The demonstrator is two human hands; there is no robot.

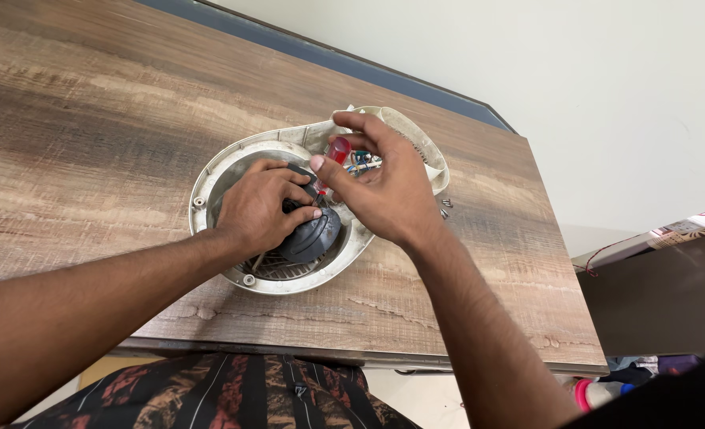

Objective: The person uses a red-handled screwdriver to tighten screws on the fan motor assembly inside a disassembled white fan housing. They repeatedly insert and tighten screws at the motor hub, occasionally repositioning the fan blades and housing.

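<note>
An opened off-white plastic appliance shell (233, 163) lies on the wooden table (90, 135), round at one end with a handle loop at the other. My left hand (261, 208) presses on the dark grey round motor (313, 237) inside it. My right hand (388, 179) grips a red-handled screwdriver (338, 151), held upright with its tip down by the motor. Coloured wires (362, 161) show inside the shell beneath my right fingers.
Small screws (445, 208) lie on the table just right of the shell. The table's right edge drops to a dark surface with a patterned box (690, 226). A pale wall runs behind the table. Small coloured items (599, 391) lie on the floor.
</note>
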